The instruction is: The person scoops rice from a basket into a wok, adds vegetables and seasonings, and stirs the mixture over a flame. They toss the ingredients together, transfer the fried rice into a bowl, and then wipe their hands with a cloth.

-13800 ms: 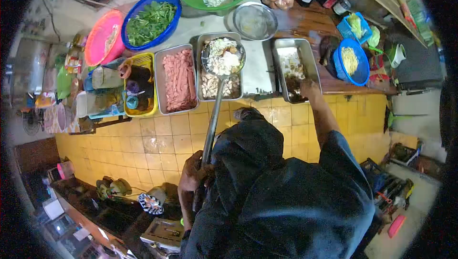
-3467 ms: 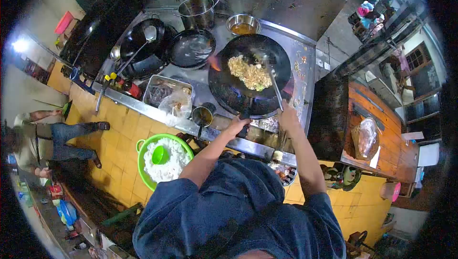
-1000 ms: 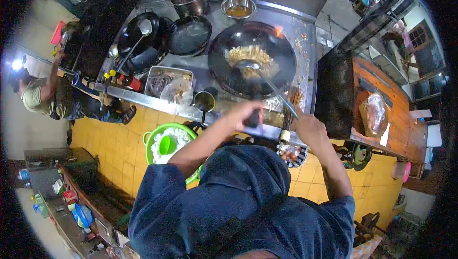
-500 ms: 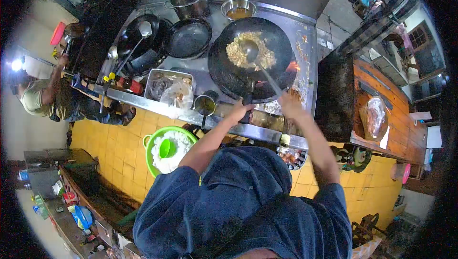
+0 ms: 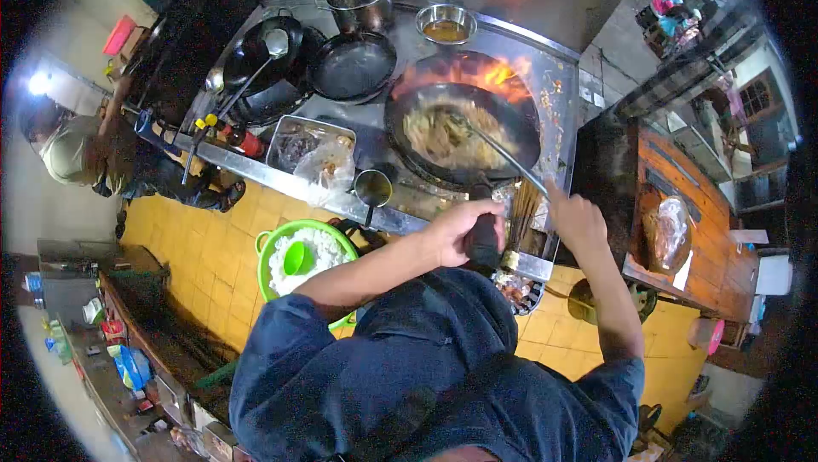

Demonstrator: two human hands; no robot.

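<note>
My left hand [image 5: 456,235] is closed around the black handle [image 5: 483,245] of a dark wok [image 5: 521,143], which is tilted up off the burner at its near side. Inside the wok, brownish chopped food [image 5: 439,138] looks smeared by motion. The fingers of my right hand [image 5: 579,222] wrap round the end of a long metal ladle [image 5: 514,161], whose bowl end is down in the food and partly hidden. Orange flames [image 5: 504,79] rise behind the wok's far rim. A bamboo brush [image 5: 521,222] stands between my two hands.
A green basin [image 5: 266,270] of white rice is at lower left, near a small pot [image 5: 373,188]. Behind stand a frying pan [image 5: 352,68], a stockpot [image 5: 361,2] and a steel bowl [image 5: 446,26]. Another person [image 5: 77,151] works at far left.
The near side of the wok has lifted and its handle has come toward my body. Flames have flared up behind it. The ladle and my right hand have shifted right and nearer.
</note>
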